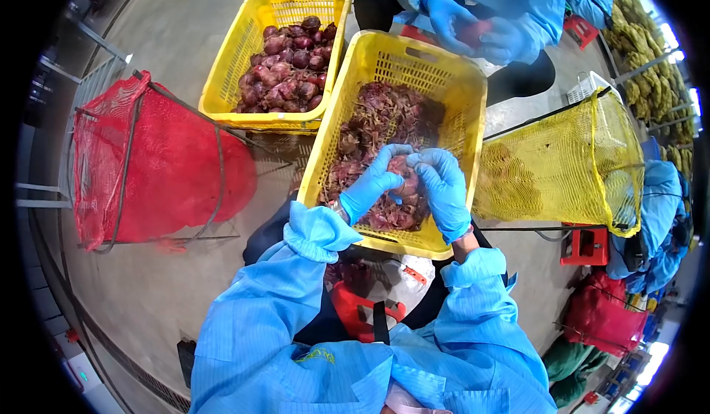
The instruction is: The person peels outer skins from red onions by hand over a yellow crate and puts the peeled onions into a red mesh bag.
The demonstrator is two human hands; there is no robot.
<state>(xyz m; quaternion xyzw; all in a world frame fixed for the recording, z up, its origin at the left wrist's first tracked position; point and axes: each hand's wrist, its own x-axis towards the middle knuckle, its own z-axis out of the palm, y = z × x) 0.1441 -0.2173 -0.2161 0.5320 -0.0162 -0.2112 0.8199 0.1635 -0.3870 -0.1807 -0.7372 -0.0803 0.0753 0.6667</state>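
My left hand [373,186], in a blue glove, curls its fingers round a red onion [401,174]. From the other side my right hand [445,192], also gloved in blue, presses thumb and fingertips against the same onion, partly covering it. Both hands are over the near half of a yellow plastic crate [328,151]. Loose, dry red onion skins [392,114] lie heaped inside it, below the held onion.
Another yellow crate [222,66] holds whole red onions [285,70]. A red mesh bag [170,163] on a frame stands left, a yellow mesh bag [555,170] right. Opposite, a co-worker's gloved hands [506,42] hold a reddish onion. Red stools [588,246] stand nearby.
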